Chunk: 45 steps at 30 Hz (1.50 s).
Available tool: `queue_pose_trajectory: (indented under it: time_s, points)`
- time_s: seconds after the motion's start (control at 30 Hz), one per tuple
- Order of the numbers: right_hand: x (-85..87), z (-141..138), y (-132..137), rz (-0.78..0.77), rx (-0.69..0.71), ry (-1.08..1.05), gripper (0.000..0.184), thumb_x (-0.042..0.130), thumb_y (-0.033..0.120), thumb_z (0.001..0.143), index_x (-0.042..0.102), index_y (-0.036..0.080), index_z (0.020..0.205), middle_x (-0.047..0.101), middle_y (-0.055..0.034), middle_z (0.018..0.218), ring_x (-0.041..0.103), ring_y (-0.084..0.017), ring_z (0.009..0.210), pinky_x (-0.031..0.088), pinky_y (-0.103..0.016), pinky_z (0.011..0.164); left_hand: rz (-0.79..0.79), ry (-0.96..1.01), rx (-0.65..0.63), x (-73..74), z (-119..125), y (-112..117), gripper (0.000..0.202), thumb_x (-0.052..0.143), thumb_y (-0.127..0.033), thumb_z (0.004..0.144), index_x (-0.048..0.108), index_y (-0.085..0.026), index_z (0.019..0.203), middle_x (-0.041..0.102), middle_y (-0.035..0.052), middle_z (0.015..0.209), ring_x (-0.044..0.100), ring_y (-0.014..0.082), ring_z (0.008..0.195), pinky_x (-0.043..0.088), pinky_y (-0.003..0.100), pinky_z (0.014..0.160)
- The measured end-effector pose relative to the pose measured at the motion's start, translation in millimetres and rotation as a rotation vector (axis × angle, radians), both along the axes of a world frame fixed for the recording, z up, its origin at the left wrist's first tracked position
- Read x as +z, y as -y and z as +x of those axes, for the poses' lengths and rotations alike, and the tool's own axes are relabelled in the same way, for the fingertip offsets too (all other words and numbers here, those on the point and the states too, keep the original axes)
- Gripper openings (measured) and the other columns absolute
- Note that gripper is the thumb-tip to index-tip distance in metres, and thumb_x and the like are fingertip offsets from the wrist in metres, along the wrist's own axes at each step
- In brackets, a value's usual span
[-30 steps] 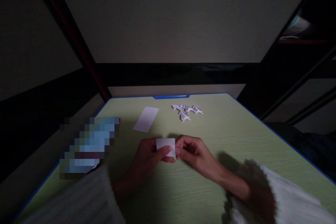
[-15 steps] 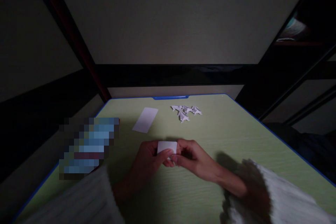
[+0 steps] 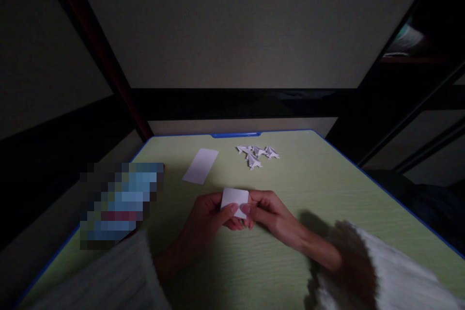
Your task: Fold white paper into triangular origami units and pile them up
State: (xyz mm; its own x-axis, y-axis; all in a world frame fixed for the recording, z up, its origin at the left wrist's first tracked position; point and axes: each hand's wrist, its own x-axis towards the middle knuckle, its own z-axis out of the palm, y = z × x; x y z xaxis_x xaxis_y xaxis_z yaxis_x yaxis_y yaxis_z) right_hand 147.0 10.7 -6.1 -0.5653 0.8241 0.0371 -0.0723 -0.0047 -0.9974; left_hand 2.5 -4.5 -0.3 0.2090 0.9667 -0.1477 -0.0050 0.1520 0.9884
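Note:
A small folded piece of white paper (image 3: 235, 198) is held up between my two hands, over the near half of the table. My left hand (image 3: 209, 213) grips its left side, thumb flat on the near face and fingers behind. On the right, my right hand (image 3: 271, 210) pinches the lower right part, its thumb tip close to the left thumb. The fingers behind the paper are partly hidden. Beyond the hands lie several folded paper figures (image 3: 254, 161) in a cluster. A flat white sheet of paper (image 3: 201, 166) rests to their left.
The pale green table (image 3: 308, 179) has a blue edge, with a blue raised strip (image 3: 236, 134) at the far side. A blurred-out bluish object (image 3: 127, 201) lies at the left edge. Behind the table stands a pale panel (image 3: 236, 24).
The folded paper has risen slightly and tilted, showing more of its face. My right thumb has moved up onto the paper's front. The things on the table stay put.

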Motion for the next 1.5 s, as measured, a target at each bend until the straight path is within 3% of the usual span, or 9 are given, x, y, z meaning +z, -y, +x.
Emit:
queue_pose_trajectory:
  time_s: [0.33, 0.63, 0.77, 0.9, 1.27, 1.5]
  points:
    - [-1.4, 0.2, 1.2, 0.04, -0.013, 0.063, 0.035, 0.048, 0.045, 0.072, 0.048, 0.014, 0.056, 0.046, 0.0033, 0.048, 0.037, -0.005, 0.042, 0.031, -0.019, 0.043, -0.023, 0.005, -0.011, -5.3, -0.5, -2.2, 0.018, 0.059, -0.029, 0.061, 0.061, -0.011, 0.059, 0.062, 0.0019, 0.047, 0.056, 0.0121, 0.043, 0.044, 0.021, 0.045]
    - [-2.7, 1.8, -1.1, 0.033, -0.054, 0.08, 0.034, 0.049, 0.044, 0.071, 0.048, 0.013, 0.057, 0.047, 0.0022, 0.049, 0.038, -0.006, 0.043, 0.031, -0.02, 0.043, -0.019, 0.019, 0.025, 0.0, -0.8, -1.0, 0.013, 0.059, -0.023, 0.061, 0.06, -0.01, 0.058, 0.06, 0.0006, 0.045, 0.055, 0.0105, 0.043, 0.043, 0.019, 0.045]
    - [-1.6, 0.3, 0.0, 0.037, -0.048, 0.058, 0.029, 0.051, 0.039, 0.07, 0.045, 0.014, 0.056, 0.046, 0.0026, 0.05, 0.039, -0.006, 0.044, 0.031, -0.02, 0.044, -0.013, 0.024, -0.062, -5.1, -0.8, -2.0, 0.013, 0.057, -0.022, 0.063, 0.059, -0.01, 0.059, 0.06, 0.0007, 0.046, 0.053, 0.0091, 0.039, 0.042, 0.018, 0.042]
    - [-1.4, 0.4, 1.3, 0.052, 0.003, 0.077, 0.023, 0.047, 0.031, 0.073, 0.044, 0.014, 0.058, 0.044, 0.003, 0.052, 0.038, -0.006, 0.046, 0.03, -0.02, 0.044, 0.018, 0.03, -0.157, -7.3, -0.6, -0.8, 0.01, 0.055, -0.019, 0.066, 0.06, -0.01, 0.063, 0.062, 0.0012, 0.051, 0.053, 0.0079, 0.04, 0.042, 0.017, 0.042]
    - [-2.5, 4.0, 1.3, 0.156, 0.143, 0.059, 0.026, 0.04, 0.033, 0.08, 0.048, 0.011, 0.067, 0.047, 0.0006, 0.058, 0.04, -0.007, 0.051, 0.034, -0.02, 0.049, -0.018, 0.008, -0.223, -10.2, -1.8, -2.5, 0.019, 0.054, -0.028, 0.063, 0.055, -0.009, 0.063, 0.062, 0.0035, 0.054, 0.051, 0.0079, 0.037, 0.04, 0.018, 0.038]
    - [-0.7, 4.3, 0.6, 0.123, 0.182, 0.031, 0.026, 0.04, 0.032, 0.081, 0.05, 0.011, 0.07, 0.051, -0.001, 0.061, 0.042, -0.008, 0.053, 0.034, -0.02, 0.051, 0.016, -0.015, -0.228, -11.6, -2.6, -1.5, 0.025, 0.052, -0.033, 0.065, 0.055, -0.009, 0.063, 0.061, 0.0044, 0.054, 0.05, 0.0074, 0.037, 0.039, 0.017, 0.037]
